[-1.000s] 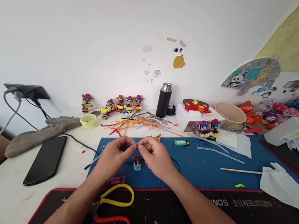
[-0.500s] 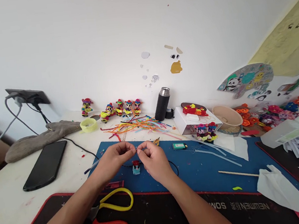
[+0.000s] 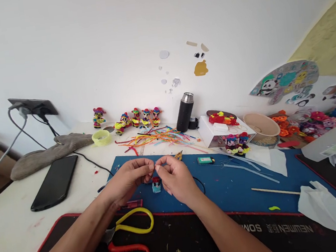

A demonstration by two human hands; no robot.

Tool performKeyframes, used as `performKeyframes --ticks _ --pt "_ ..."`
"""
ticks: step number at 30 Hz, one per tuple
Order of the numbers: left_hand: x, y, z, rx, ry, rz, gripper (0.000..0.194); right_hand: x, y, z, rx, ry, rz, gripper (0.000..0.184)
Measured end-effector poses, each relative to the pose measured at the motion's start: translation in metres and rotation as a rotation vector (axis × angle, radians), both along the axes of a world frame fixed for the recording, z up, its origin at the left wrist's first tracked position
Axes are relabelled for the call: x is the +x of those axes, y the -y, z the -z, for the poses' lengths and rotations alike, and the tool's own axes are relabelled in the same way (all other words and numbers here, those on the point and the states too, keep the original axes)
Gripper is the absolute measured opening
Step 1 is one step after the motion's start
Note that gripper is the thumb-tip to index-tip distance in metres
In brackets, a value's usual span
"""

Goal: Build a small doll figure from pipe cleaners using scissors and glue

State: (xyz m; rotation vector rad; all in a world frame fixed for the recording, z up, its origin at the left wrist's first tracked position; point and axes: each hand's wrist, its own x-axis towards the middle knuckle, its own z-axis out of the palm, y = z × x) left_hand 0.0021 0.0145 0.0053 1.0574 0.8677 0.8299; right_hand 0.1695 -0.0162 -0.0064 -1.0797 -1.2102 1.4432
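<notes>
My left hand (image 3: 133, 178) and my right hand (image 3: 175, 178) meet fingertip to fingertip above a blue mat (image 3: 223, 188). Thumb and forefinger are pinched together on each; whatever lies between them is too small to make out. Just below the fingers, a little figure (image 3: 156, 185) with a red top and light-blue base stands on the mat. Scissors (image 3: 134, 231) with one yellow and one red handle lie under my left forearm, their blades partly hidden by it.
A black phone (image 3: 55, 183) lies at left near a grey branch-shaped piece (image 3: 50, 153). Loose pipe cleaners (image 3: 157, 139) and a black flask (image 3: 185, 112) are by the wall. A white box (image 3: 214, 137), green lighter (image 3: 205, 160), wooden stick (image 3: 275, 191) and tissue (image 3: 326, 209) are to the right.
The view has shifted slightly, so the scene sits a little further right. Both hands keep their fingertips together, with only a small change in finger position.
</notes>
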Motion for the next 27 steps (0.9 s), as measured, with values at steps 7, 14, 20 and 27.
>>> performKeyframes --ticks 7,14,20,27 --pt "0.0001 0.0004 -0.0001 -0.092 0.090 0.017 0.031 0.0005 0.0009 -0.0024 0.000 -0.056 -0.034 0.028" --pt "-0.0045 -0.0032 0.0034 -0.086 0.088 0.025 0.033 0.0022 -0.0004 -0.0054 -0.013 -0.051 -0.013 0.029" --pt "-0.0075 -0.0065 0.0053 0.028 0.028 0.003 0.033 0.0030 -0.0006 -0.0083 -0.017 -0.021 0.012 0.025" --pt "-0.0061 -0.0071 0.0038 0.185 -0.041 -0.017 0.028 0.0029 -0.0006 -0.0080 -0.020 -0.025 0.017 0.025"
